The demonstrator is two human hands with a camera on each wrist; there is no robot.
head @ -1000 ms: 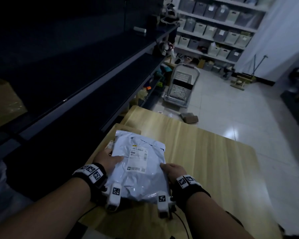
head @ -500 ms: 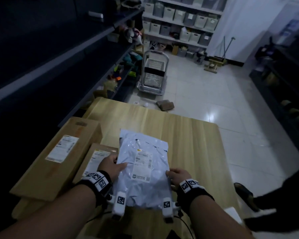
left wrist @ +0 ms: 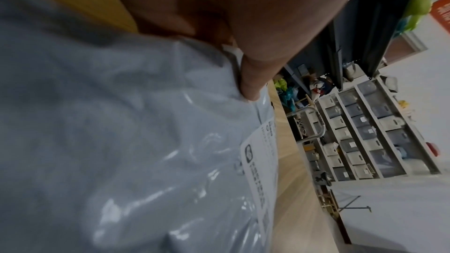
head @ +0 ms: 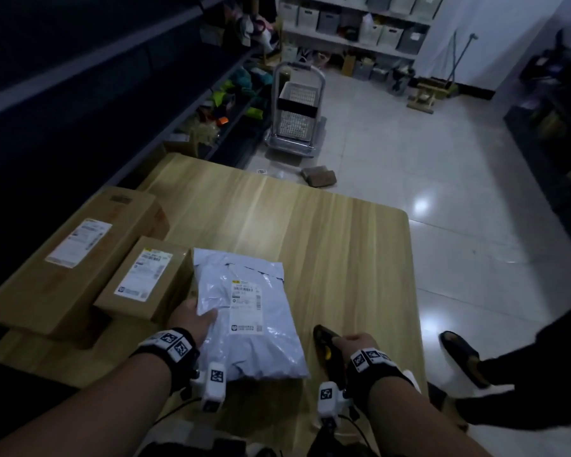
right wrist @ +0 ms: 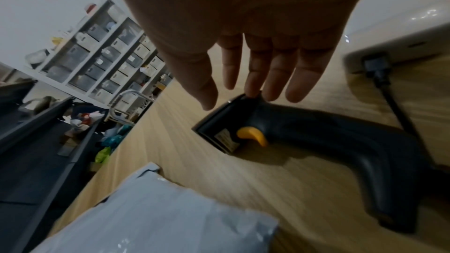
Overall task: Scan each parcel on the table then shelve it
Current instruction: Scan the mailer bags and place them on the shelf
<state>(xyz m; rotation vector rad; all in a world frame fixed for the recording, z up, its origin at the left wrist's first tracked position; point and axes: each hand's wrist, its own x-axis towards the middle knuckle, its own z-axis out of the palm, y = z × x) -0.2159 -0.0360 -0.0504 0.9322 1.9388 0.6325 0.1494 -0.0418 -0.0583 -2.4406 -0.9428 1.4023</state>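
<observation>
- The grey mailer bag [head: 251, 311] lies flat near the front edge of the tabletop [head: 343, 258], label [head: 246, 306] up, its left side just beside the small box [head: 145, 282].
- The left hand [head: 193, 319] pins the bag's left edge: the thumb [left wrist: 250, 84] presses down on the plastic, while the other fingers are hidden beneath, so it seems to pinch the edge.
- The right hand [right wrist: 243, 45] hovers spread, fingers straight, over the scanner [right wrist: 316, 141], which lies on its side on the tabletop to the right of the bag. One fingertip [right wrist: 253, 91] is at or touching the scanner's head; nothing is gripped yet.
- A bigger box [head: 73, 258] sits at the left edge, behind the small one; both have labels facing up.
- My reading: the scanning step for the bag is just starting, at the pickup of the scanner.
- The next move calls for closing the right hand around the scanner's handle with a finger on the yellow trigger [right wrist: 253, 134], then aiming the head at the barcode while the left hand keeps the crinkly plastic flat.
- Shelving comes after; the dark shelves [head: 112, 61] stand along the left.
</observation>
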